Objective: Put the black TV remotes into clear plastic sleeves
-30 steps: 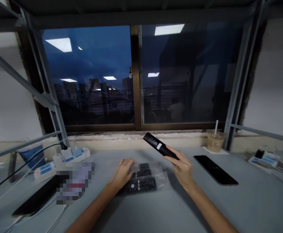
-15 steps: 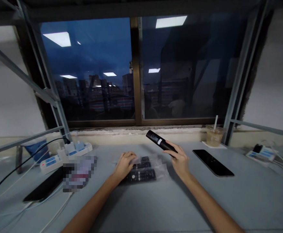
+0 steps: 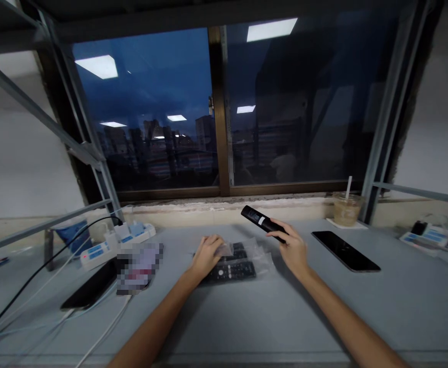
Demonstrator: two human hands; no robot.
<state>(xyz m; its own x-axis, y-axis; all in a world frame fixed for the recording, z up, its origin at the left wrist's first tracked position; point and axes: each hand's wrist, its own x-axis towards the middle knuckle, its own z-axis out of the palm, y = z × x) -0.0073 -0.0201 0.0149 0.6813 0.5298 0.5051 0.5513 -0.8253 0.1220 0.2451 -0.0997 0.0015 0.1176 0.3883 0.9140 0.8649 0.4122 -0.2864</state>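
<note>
Toward the grey table's [image 3: 254, 322] far edge, a slim black white-labelled remote [image 3: 269, 225] is clasped aloft by the right hand [image 3: 293, 248], presumably for viewing, with black remotes [image 3: 234, 272] under clear plastic [image 3: 264, 261] touched by the left hand [image 3: 205, 256], grip indiscernible.

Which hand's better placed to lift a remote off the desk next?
Left, most likely. The left hand is at the left end of the remotes on the desk; the right hand is occupied, holding a black remote up above the desk.

Office-like room: desk [image 3: 270, 322], panel-light reflections [image 3: 272, 29]
</note>
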